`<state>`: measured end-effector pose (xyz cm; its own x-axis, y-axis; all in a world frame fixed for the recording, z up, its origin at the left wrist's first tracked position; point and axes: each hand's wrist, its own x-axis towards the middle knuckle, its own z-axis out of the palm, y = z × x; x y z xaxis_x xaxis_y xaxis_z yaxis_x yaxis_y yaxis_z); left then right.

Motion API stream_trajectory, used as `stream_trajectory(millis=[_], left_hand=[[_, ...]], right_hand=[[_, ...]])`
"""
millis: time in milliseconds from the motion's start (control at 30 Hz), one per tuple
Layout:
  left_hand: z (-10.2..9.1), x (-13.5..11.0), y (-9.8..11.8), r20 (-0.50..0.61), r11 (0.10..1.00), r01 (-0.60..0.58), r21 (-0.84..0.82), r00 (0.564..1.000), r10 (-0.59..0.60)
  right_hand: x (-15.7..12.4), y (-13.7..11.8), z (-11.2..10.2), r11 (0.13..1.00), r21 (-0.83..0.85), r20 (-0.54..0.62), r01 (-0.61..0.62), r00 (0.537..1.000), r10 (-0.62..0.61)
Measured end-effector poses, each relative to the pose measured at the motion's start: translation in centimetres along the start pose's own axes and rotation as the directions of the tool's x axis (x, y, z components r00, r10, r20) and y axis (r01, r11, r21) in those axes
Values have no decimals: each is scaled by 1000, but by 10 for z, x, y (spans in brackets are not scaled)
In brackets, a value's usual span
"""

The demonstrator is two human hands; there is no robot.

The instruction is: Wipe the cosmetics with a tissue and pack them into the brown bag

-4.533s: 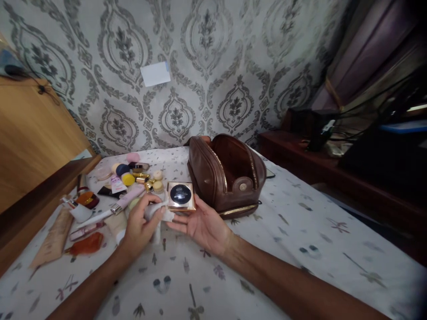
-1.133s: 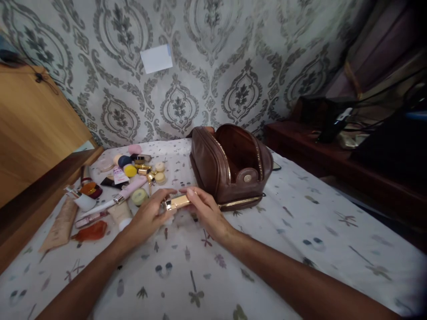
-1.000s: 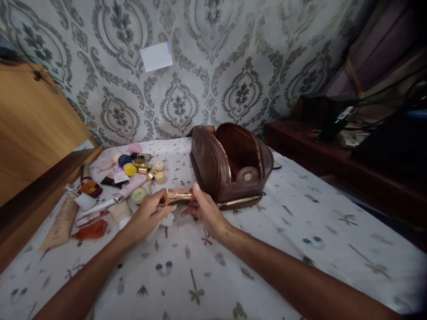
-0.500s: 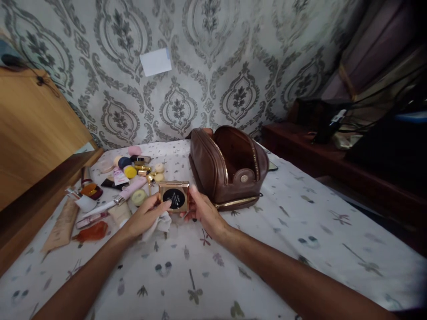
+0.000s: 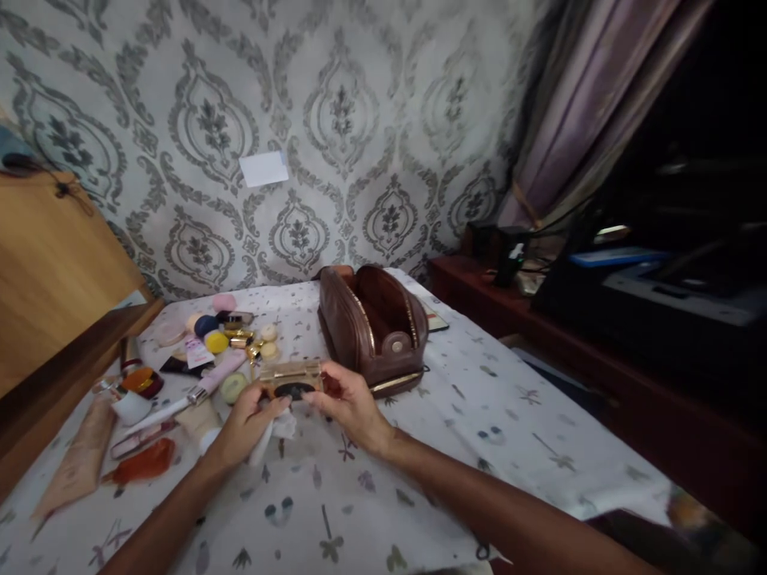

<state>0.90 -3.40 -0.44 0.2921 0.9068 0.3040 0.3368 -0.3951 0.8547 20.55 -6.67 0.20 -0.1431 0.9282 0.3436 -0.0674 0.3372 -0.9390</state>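
Cosmetics [image 5: 220, 374] crowded in beside left hand [image 5: 245, 423]. Brown leather toiletry bag [image 5: 344, 327] stood just beyond right hand [image 5: 356, 407], top unzipped. Narrow lane of printed cloth [image 5: 461, 407] ran between cosmetics and bag, near end screened by gold compact [image 5: 292, 377]; wider room lay right of bag.

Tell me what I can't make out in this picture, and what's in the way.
All in the head view:
Dark label on the gold case: too blurred and steeply tilted to read.
Crumpled white sheet: partly hidden by the left hand.
Brown bag: its floor is lost behind its front wall and in shadow.
Flat thing: partly behind the bag, so unidentifiable.
Both forearms: cut off by the bottom edge.
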Motion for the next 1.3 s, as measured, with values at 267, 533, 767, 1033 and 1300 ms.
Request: stream_trajectory(millis=[267, 533, 767, 1033, 1300], left_hand=[[1, 1, 26, 110, 931, -342, 127, 938, 330], [13, 11, 65, 385, 572, -769, 285, 638, 666], [29, 19, 86, 465, 463, -822, 331, 569, 678], [49, 33, 96, 463, 519, -818, 246, 570, 679], [62, 35, 99, 327, 826, -549, 128, 810, 487]], right_hand=[[-28, -35, -37, 961, -195, 162, 195, 973, -164], [-53, -74, -78, 922, -358, 318, 148, 948, -29], [-58, -82, -106, 883, -464, 316, 79, 945, 82], [-53, -93, -123, 844, -524, 287, 115, 957, 48], [-48, -101, -130, 892, -416, 271, 176, 961, -63]])
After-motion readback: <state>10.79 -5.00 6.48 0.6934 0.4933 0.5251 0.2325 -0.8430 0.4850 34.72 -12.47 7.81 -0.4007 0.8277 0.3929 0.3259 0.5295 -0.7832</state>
